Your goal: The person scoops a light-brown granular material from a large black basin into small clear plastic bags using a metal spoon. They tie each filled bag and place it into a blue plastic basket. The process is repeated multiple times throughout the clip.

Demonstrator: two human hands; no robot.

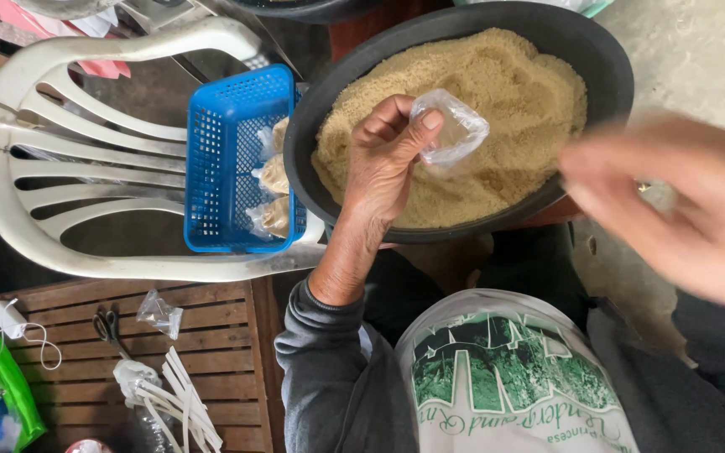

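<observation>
Holding a small clear plastic bag [453, 132] pinched between thumb and fingers [396, 117], the left hand [383, 164] sits above the near half of a wide black basin [606, 80] heaped with tan grain [497, 92]. The bag hangs over the grain, inside the basin rim, its long axis slanting up and to the right and its free end toward the far rim; whether that end is the mouth I cannot tell. Open room lies over the grain beyond the bag and to its right. The right hand [681, 205] is blurred at the basin's right edge, fingers spread and holding nothing, well apart from the bag.

Left of the basin, touching its rim, a blue slotted basket [220, 159] rests on a white plastic chair [86, 151] and holds a few filled bags [274, 176]. Nearer, a slatted wooden bench [211, 335] carries scissors [109, 327], white strips [182, 403] and a crumpled bag [159, 315]. The floor right of the basin is pale concrete [698, 50].
</observation>
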